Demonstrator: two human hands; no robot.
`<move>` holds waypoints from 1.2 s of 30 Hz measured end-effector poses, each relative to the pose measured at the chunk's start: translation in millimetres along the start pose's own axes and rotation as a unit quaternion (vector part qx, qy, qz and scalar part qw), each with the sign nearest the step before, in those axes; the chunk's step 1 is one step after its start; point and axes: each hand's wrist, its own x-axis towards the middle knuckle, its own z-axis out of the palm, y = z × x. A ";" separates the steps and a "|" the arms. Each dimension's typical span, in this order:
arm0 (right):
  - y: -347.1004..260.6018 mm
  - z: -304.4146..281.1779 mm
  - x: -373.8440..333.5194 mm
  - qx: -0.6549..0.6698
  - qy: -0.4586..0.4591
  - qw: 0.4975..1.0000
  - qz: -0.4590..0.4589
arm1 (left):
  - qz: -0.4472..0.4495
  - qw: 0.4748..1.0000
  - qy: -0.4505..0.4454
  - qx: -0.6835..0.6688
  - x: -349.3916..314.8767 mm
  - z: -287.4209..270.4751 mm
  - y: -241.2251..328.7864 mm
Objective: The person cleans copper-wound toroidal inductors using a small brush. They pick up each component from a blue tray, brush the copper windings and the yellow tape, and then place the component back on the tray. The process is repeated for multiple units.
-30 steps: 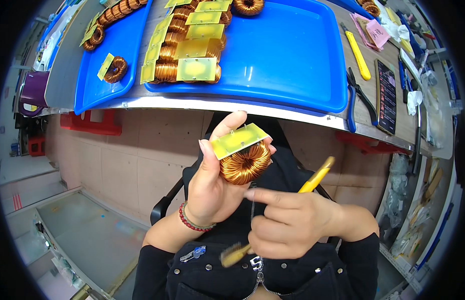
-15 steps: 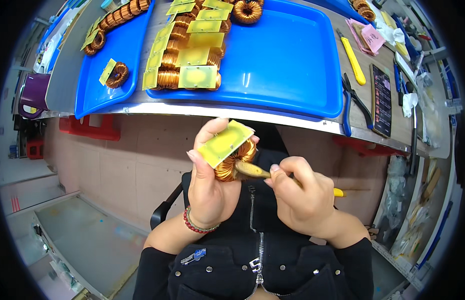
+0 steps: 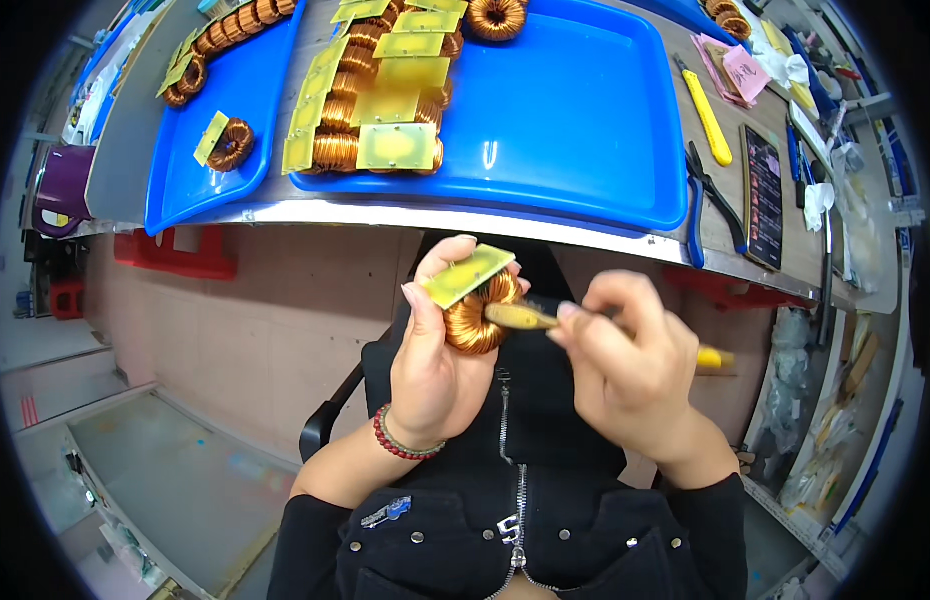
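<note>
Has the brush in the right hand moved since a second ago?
Yes. The brush has come up from below the copper coil and now has its tip on it, nearer the blue tray.

A grey metal-edged workbench carries a large blue plastic tray, a smaller blue tray, a yellow utility knife, black pliers and pink paper slips.
</note>
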 end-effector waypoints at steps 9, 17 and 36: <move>5.1 -11.6 -4.4 0.259 -0.265 0.929 -0.017 | -0.074 0.994 0.001 -0.083 8.9 -12.9 12.6; -23.7 4.9 1.1 0.213 -0.149 0.943 -0.208 | 0.031 0.991 -0.056 0.120 8.0 -2.2 13.3; -4.9 8.8 3.0 0.079 0.106 0.989 -0.067 | -0.028 0.998 -0.057 -0.031 13.9 -4.0 26.5</move>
